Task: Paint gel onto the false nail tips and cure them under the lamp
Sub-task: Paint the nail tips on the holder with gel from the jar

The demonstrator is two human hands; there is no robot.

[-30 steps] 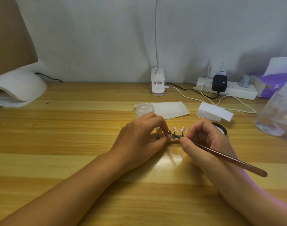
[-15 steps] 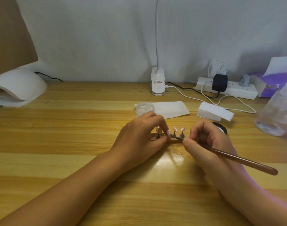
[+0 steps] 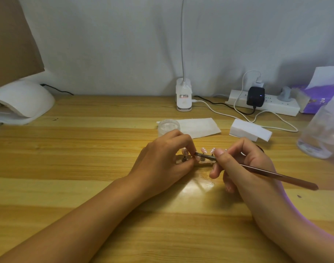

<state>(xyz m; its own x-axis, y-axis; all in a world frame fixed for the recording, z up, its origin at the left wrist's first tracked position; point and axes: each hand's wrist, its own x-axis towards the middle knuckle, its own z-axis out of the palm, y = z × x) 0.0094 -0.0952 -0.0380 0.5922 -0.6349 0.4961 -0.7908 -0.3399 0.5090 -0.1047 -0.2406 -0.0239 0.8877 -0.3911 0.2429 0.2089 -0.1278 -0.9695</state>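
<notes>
At the centre of the wooden desk point(image 3: 86, 168), the left hand point(image 3: 162, 158) is pinching the end of the false nail tips point(image 3: 203, 150) row, apparently steadying it. The right hand point(image 3: 244, 164) is gripping the gel brush point(image 3: 266, 172) pen-style, its bristles reaching the held tip. The curing lamp point(image 3: 23, 99) is sitting well apart, far left.

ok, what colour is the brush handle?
The brush handle is reddish-brown, best seen in the head view.
</notes>
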